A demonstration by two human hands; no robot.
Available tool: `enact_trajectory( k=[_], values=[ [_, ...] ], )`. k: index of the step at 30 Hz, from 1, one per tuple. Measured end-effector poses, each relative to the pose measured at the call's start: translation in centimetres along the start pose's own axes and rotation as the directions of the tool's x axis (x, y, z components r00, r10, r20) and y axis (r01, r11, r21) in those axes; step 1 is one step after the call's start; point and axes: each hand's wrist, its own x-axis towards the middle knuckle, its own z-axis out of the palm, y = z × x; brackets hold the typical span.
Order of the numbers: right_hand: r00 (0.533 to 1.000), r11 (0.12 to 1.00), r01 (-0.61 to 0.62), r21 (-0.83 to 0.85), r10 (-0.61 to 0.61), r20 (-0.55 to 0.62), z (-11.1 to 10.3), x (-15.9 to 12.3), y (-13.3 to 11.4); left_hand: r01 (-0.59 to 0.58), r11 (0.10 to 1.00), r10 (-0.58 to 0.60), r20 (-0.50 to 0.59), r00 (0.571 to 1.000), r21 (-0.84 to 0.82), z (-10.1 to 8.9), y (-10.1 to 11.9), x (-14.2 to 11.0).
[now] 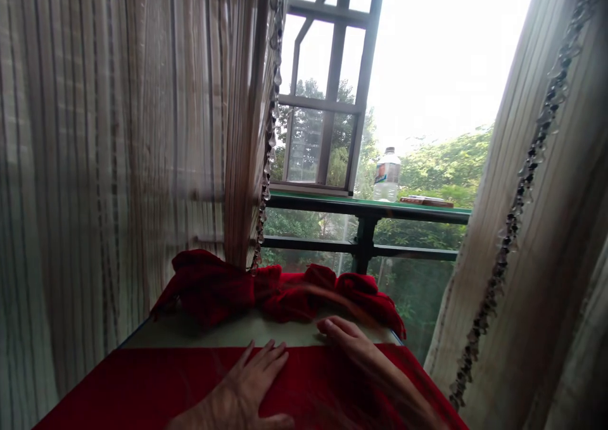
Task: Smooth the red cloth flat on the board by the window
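Observation:
A red cloth (156, 379) lies spread over the near part of a pale tabletop (190, 330). Flat on this cloth rests my left hand (244, 379), fingers spread, the tips close to the cloth's far edge. My right hand (346, 338) is over the pale strip just beyond that edge, its fingers stretched loosely to the left and a little blurred, with nothing visible in them. More red cloth (285, 300) is bunched up in folds along the table's far end, a short way past both hands.
Striped sheer curtains (118, 132) with bead strings hang at both sides. Behind the table is a dark railing (313, 203) in front of an open window (323, 104). A plastic bottle (387, 175) and a flat brown item (426, 201) stand on the ledge. Trees show outside.

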Motion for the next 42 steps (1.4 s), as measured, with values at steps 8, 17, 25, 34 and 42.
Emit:
enact_trajectory(
  k=[8,17,25,34,42],
  values=[
    [0.991,0.993,-0.085,0.087,0.075,0.113,0.2,-0.4,0.4,0.101,0.995,-0.101,0.044,0.994,0.009,-1.2,2.1,0.2],
    [0.993,0.998,-0.065,0.016,0.063,0.103,-2.1,0.8,1.4,0.116,0.991,-0.123,0.098,0.988,0.073,-0.7,1.7,0.4],
    [0.994,0.990,0.092,-0.106,-0.085,0.068,-1.6,0.2,-0.5,0.065,0.992,-0.073,0.074,0.995,0.109,1.0,-0.9,1.2],
    [0.983,0.991,0.009,-0.137,0.017,0.183,-0.9,-0.9,-0.9,0.082,0.996,-0.083,0.057,0.995,0.018,0.1,0.2,0.3],
    [0.983,0.980,0.021,-0.196,0.016,0.184,-0.9,-0.9,-0.4,0.094,0.995,-0.096,0.074,0.993,0.036,-0.1,0.6,0.4]
  ],
)
